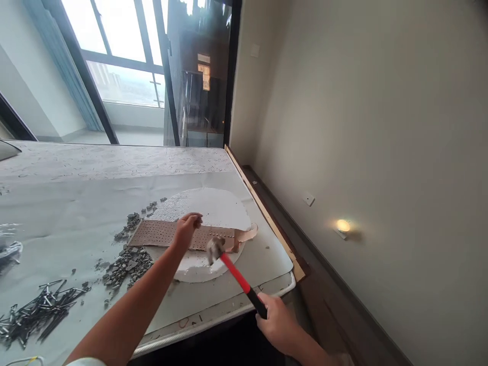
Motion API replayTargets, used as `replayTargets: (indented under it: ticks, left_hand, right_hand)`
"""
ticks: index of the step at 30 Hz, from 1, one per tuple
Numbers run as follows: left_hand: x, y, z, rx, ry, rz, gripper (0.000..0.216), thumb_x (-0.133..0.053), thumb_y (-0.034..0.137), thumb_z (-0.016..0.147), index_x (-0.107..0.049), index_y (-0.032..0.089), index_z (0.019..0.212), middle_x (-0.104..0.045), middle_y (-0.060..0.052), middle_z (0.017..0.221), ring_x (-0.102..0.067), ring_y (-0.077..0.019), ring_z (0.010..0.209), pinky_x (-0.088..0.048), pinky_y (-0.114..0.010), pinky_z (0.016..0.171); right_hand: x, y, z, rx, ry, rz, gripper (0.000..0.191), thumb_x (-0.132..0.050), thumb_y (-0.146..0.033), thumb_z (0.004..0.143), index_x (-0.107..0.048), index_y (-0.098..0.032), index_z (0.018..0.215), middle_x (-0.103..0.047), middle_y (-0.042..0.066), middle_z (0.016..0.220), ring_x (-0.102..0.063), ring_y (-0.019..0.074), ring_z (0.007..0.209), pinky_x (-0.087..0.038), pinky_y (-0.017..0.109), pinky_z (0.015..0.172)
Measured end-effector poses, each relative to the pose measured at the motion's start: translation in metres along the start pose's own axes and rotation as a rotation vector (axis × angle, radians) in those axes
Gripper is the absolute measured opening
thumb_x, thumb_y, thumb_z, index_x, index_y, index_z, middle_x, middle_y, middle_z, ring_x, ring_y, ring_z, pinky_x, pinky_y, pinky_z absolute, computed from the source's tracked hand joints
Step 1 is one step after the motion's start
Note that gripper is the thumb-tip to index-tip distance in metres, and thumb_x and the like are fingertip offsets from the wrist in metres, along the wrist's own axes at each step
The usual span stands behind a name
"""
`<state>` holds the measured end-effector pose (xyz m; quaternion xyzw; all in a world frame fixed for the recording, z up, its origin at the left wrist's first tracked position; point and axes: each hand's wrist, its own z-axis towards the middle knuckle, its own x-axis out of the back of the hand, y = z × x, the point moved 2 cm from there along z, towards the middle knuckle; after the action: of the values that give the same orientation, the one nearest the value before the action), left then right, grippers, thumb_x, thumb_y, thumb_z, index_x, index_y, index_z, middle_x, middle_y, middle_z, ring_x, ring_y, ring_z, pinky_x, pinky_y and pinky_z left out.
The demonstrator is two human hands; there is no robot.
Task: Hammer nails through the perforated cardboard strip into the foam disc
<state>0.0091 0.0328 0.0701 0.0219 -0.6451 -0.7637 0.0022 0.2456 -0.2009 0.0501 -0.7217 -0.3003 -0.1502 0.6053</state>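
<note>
My right hand [277, 320] is wrapped round the black grip of a claw hammer [237, 272] with a red shaft. The blurred metal head hangs above the right part of a brown perforated strip [154, 234]. Over the middle of that strip, my left hand [188, 223] has its fingers pressed together; whatever they may hold is too small to make out. The strip lies across a round white foam board [221, 206], its right end curled up and loose. Rows of small holes run along it, and tiny studs show near the hammer head.
Grey gravel [127, 267] is heaped left of the board. A pile of nails [41, 310] lies at the lower left, near a clear plastic bag [10, 254]. The covered surface ends at a wooden edge [263, 208] on the right, beside a wall with a lit lamp [343, 225].
</note>
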Motion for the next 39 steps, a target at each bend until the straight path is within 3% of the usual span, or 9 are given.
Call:
replayTargets:
  ticks: [7, 12, 16, 22, 26, 30, 33, 36, 39]
  left_hand:
    - [0.073, 0.058, -0.076, -0.201, 0.111, 0.466, 0.021, -0.047, 0.031, 0.069, -0.064, 0.019, 0.069, -0.061, -0.002, 0.063, -0.056, -0.0157, 0.061, -0.046, -0.027, 0.057]
    - [0.091, 0.049, -0.127, -0.297, -0.051, 0.813, 0.022, -0.044, 0.030, 0.072, -0.065, 0.023, 0.071, -0.068, -0.003, 0.073, -0.062, -0.0192, 0.071, -0.049, -0.030, 0.067]
    - [0.100, 0.037, -0.139, -0.386, -0.147, 0.934, 0.023, -0.043, 0.027, 0.075, -0.066, 0.024, 0.073, -0.070, -0.004, 0.081, -0.063, -0.0200, 0.079, -0.049, -0.031, 0.075]
    - [0.084, 0.013, -0.133, -0.471, -0.235, 1.104, 0.028, -0.041, 0.025, 0.079, -0.069, 0.023, 0.079, -0.070, -0.007, 0.096, -0.062, -0.0229, 0.093, -0.043, -0.041, 0.091]
    - [0.062, 0.000, -0.129, -0.581, -0.260, 1.256, 0.028, -0.043, 0.022, 0.081, -0.070, 0.024, 0.090, -0.065, -0.007, 0.114, -0.054, -0.0268, 0.114, -0.022, -0.054, 0.106]
    - [0.036, -0.018, -0.115, -0.605, -0.286, 1.364, 0.031, -0.043, 0.024, 0.083, -0.068, 0.022, 0.102, -0.055, -0.011, 0.130, -0.042, -0.0294, 0.127, -0.015, -0.055, 0.110]
    - [0.017, -0.034, -0.094, -0.550, -0.252, 1.414, 0.035, -0.044, 0.029, 0.084, -0.064, 0.019, 0.112, -0.048, -0.014, 0.137, -0.036, -0.0310, 0.131, -0.014, -0.054, 0.110]
    - [0.003, -0.048, -0.074, -0.492, -0.203, 1.439, 0.043, -0.046, 0.037, 0.085, -0.059, 0.017, 0.120, -0.041, -0.016, 0.142, -0.029, -0.0326, 0.135, -0.015, -0.052, 0.111]
    - [-0.003, -0.059, -0.063, -0.473, -0.175, 1.441, 0.050, -0.045, 0.045, 0.085, -0.054, 0.017, 0.126, -0.037, -0.015, 0.144, -0.025, -0.0325, 0.136, -0.017, -0.050, 0.110]
  right_hand:
    - [-0.079, -0.022, 0.057, 0.228, -0.185, -0.625, 0.033, -0.058, -0.025, 0.069, -0.058, -0.016, 0.101, -0.068, 0.013, 0.086, -0.063, 0.0292, 0.074, -0.043, 0.033, 0.061]
    - [-0.126, -0.054, 0.109, 0.344, -0.278, -0.548, 0.023, -0.061, -0.011, 0.066, -0.064, -0.013, 0.089, -0.069, 0.012, 0.086, -0.063, 0.0281, 0.082, -0.045, 0.037, 0.074]
    - [-0.133, -0.059, 0.122, 0.309, -0.200, -0.417, 0.015, -0.066, -0.008, 0.063, -0.064, -0.017, 0.074, -0.069, 0.006, 0.086, -0.060, 0.0279, 0.090, -0.043, 0.037, 0.080]
    - [-0.122, -0.051, 0.107, 0.354, -0.119, -0.411, 0.019, -0.070, -0.020, 0.067, -0.062, -0.013, 0.083, -0.067, 0.011, 0.099, -0.057, 0.0266, 0.097, -0.042, 0.035, 0.086]
    - [-0.110, -0.044, 0.078, 0.401, -0.096, -0.500, 0.018, -0.056, -0.017, 0.077, -0.064, -0.007, 0.090, -0.063, 0.019, 0.108, -0.054, 0.0291, 0.106, -0.038, 0.040, 0.093]
    - [-0.073, -0.033, 0.057, 0.118, -0.048, -0.614, 0.028, -0.044, -0.024, 0.085, -0.066, -0.015, 0.099, -0.066, 0.012, 0.107, -0.051, 0.0256, 0.113, -0.020, 0.049, 0.106]
    - [-0.034, -0.029, 0.060, -0.030, -0.160, -0.676, 0.030, -0.045, -0.029, 0.084, -0.069, -0.018, 0.097, -0.069, 0.010, 0.102, -0.058, 0.0266, 0.103, -0.028, 0.053, 0.100]
    - [0.002, -0.029, 0.075, -0.033, -0.342, -0.727, 0.020, -0.065, -0.035, 0.070, -0.074, -0.020, 0.080, -0.073, 0.006, 0.088, -0.064, 0.0255, 0.086, -0.046, 0.038, 0.081]
    - [0.028, -0.035, 0.096, 0.013, -0.417, -0.769, 0.022, -0.075, -0.038, 0.058, -0.075, -0.023, 0.075, -0.072, 0.001, 0.077, -0.065, 0.0213, 0.072, -0.047, 0.027, 0.063]
